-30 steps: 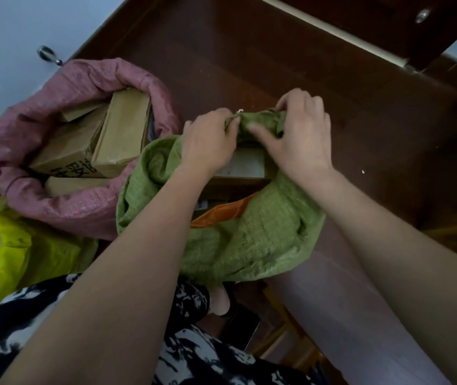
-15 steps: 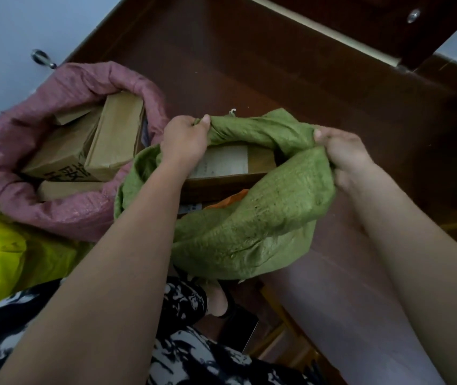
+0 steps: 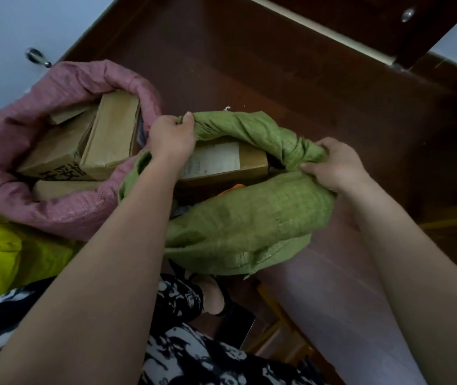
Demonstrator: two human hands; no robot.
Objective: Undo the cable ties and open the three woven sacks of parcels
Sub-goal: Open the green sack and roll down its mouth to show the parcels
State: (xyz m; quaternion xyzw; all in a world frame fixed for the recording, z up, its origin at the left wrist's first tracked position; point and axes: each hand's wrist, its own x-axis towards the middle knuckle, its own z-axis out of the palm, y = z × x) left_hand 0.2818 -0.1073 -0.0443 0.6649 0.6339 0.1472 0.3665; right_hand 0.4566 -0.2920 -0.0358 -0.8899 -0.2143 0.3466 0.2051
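The green woven sack [image 3: 244, 220] sits in the middle with its mouth spread open. My left hand [image 3: 171, 137] grips the rolled rim at its far left. My right hand [image 3: 335, 165] grips the rim at its right side. Inside lies a cardboard parcel with a white label [image 3: 221, 162] and something orange [image 3: 235, 187] below it. A pink woven sack [image 3: 63, 215] stands open to the left with several cardboard boxes [image 3: 110, 137] in it. A yellow sack [image 3: 5, 254] shows at the lower left edge. A small white tie end [image 3: 226, 108] pokes out behind the green rim.
Dark brown wooden floor [image 3: 277, 73] surrounds the sacks. A pale wall with a metal door stop [image 3: 37, 57] lies at the upper left. A wooden door frame [image 3: 374, 26] crosses the upper right. My patterned black and white clothing [image 3: 188, 354] and a foot [image 3: 213, 295] are below the green sack.
My hands moved apart from the bunched top of the green sack, pulling its mouth wide open. The labelled parcel inside came into fuller view.
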